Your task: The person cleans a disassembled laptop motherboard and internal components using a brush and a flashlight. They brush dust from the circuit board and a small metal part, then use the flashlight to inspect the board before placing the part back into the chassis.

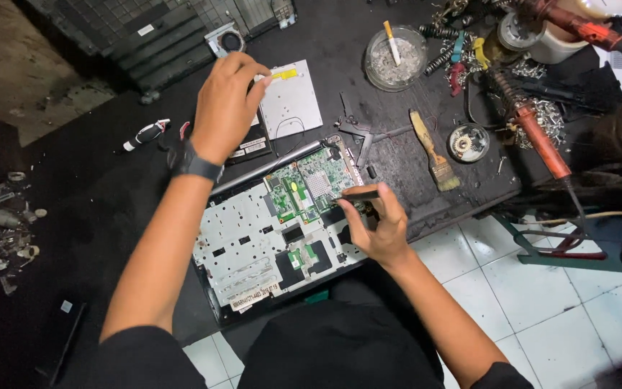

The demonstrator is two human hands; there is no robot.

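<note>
Left hand (226,108) reaches over the silver drive (291,101), fingertips pinched at its yellow tab (284,73). Right hand (377,229) grips a dark tool (360,194) at the green board (309,181) in the opened laptop (253,245), centre of the black bench (95,173).

Opened laptop chassis (253,245) taking up mat centre. Left hand (226,104) hovering over silver drive (291,99), blocking far-left approach. Right hand (376,227) sitting at board's right edge. Brush (433,151), glass ashtray (395,57), soldering iron (538,137) crowding right side. Bare mat (88,187) lying open left of chassis; scrap pile (1,223) hemming far left edge.
</note>
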